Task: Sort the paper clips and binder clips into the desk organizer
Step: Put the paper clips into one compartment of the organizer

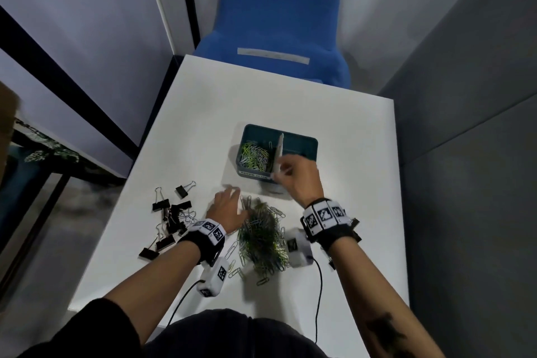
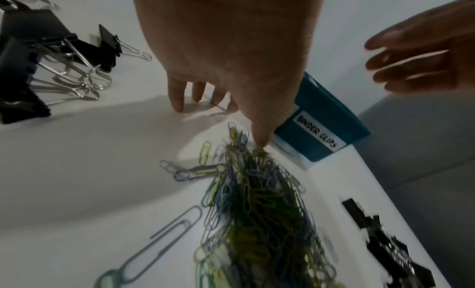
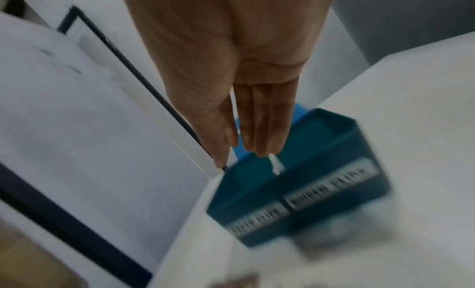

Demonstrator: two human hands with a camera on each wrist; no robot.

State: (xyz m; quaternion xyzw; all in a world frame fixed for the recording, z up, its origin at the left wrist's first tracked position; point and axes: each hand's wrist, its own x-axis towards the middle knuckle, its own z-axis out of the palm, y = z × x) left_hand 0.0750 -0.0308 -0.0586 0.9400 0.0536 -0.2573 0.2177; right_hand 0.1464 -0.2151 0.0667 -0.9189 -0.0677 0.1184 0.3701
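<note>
A teal desk organizer (image 1: pixel 308 141) stands mid-table; its left compartment holds coloured paper clips (image 1: pixel 254 154), and its right one looks bare. My right hand (image 1: pixel 283 171) hovers over the organizer's (image 3: pixel 334 170) front rim by the white divider, with straight fingers (image 3: pixel 257 129) holding nothing visible. A large pile of paper clips (image 1: pixel 261 235) lies in front of me. My left hand (image 1: pixel 236 197) is at the pile's (image 2: pixel 257 201) far left edge, fingertips (image 2: pixel 180 103) on the table and thumb touching the pile top. Black binder clips (image 1: pixel 171 212) lie to the left.
The white table's (image 1: pixel 290 102) right edge runs close to my right wrist, where more black binder clips (image 2: pixel 385 249) lie. A blue chair (image 1: pixel 279 23) stands behind the table. A label on the organizer reads BINDER CLIPS (image 2: pixel 318 134). Cables hang from both wrist cameras.
</note>
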